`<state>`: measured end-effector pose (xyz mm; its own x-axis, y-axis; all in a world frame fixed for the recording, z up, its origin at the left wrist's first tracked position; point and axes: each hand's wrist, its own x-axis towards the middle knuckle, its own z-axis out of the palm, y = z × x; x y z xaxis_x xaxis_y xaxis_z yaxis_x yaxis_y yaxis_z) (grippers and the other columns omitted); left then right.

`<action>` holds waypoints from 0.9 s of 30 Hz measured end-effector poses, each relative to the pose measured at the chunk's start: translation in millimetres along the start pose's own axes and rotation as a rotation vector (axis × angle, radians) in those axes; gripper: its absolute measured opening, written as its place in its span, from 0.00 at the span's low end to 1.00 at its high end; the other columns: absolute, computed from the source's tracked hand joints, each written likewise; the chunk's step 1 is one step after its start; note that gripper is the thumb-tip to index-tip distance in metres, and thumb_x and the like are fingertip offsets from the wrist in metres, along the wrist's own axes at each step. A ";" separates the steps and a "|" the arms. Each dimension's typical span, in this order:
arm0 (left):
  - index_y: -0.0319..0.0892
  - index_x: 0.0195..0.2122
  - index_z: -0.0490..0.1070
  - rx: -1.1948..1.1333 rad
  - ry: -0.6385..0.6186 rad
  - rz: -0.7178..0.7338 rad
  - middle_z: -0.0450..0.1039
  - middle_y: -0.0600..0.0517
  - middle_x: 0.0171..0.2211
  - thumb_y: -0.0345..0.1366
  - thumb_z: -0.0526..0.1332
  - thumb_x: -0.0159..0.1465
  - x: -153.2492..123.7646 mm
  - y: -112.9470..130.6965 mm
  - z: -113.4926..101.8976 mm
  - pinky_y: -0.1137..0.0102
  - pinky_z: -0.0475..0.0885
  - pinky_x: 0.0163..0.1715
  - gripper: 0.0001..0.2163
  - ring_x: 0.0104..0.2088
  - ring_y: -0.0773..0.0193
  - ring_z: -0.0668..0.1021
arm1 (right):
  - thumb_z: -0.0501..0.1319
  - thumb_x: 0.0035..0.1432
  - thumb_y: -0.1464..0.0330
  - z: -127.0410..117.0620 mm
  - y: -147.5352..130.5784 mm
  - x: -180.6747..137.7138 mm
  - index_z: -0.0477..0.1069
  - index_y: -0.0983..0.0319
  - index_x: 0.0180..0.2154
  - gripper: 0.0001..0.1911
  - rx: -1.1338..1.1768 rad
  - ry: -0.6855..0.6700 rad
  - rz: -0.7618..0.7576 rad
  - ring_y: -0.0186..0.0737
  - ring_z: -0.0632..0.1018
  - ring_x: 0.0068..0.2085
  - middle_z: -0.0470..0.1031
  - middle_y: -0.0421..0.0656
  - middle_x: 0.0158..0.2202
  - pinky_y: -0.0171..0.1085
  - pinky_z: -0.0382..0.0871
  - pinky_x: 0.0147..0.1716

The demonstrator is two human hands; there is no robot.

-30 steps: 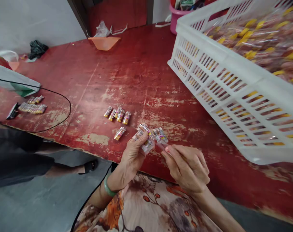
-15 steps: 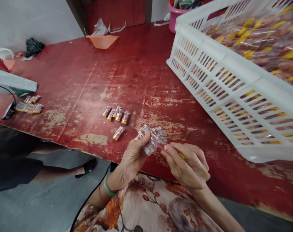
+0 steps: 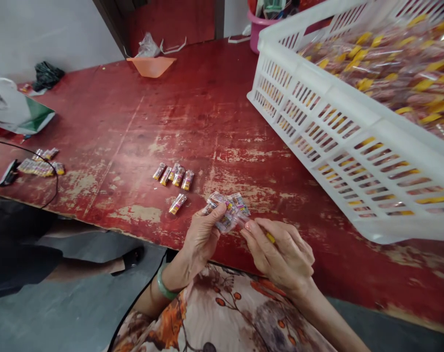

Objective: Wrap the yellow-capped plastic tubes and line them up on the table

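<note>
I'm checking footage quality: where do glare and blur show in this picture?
In the head view, wrapped goods in the white crate show glints and look smeared; also in the head view, the red table has a soft sheen, and packets in the left hand look clearer, their print unreadable.

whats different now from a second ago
The white bag at far left has shifted away from the near edge, and the looped black cord has drawn in leftward. A yellow end now shows in the right hand. Nothing visibly let go: the left hand keeps its printed packets; the crate stays put.
</note>
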<state>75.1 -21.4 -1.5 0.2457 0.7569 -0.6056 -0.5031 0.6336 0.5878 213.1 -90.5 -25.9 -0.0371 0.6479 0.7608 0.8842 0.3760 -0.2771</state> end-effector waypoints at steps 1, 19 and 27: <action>0.36 0.33 0.77 0.002 -0.019 0.006 0.78 0.48 0.32 0.36 0.72 0.48 -0.2 0.0 0.1 0.69 0.72 0.34 0.13 0.30 0.64 0.78 | 0.68 0.49 0.75 0.1 -1.2 0.8 0.70 0.62 0.47 0.21 0.046 0.008 0.029 0.39 0.78 0.34 0.77 0.46 0.36 0.37 0.74 0.34; 0.37 0.32 0.78 0.172 -0.047 0.080 0.77 0.51 0.29 0.35 0.74 0.43 -2.9 -9.4 -2.9 0.71 0.69 0.34 0.15 0.28 0.67 0.75 | 0.67 0.51 0.73 14.4 -7.7 -11.1 0.66 0.58 0.51 0.25 0.108 0.006 0.076 0.40 0.79 0.37 0.77 0.44 0.39 0.37 0.76 0.37; 0.39 0.34 0.78 0.133 -0.090 -0.012 0.78 0.50 0.31 0.36 0.73 0.46 -3.6 -4.0 -0.2 0.71 0.70 0.35 0.14 0.28 0.67 0.77 | 0.63 0.57 0.66 7.4 -4.9 -2.4 0.67 0.60 0.52 0.21 0.459 -0.097 0.238 0.43 0.75 0.46 0.70 0.51 0.47 0.40 0.75 0.40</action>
<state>76.0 -26.6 -1.8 0.3275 0.7570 -0.5655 -0.3873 0.6534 0.6504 205.5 -89.0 -30.7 0.0783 0.8010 0.5936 0.5792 0.4481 -0.6810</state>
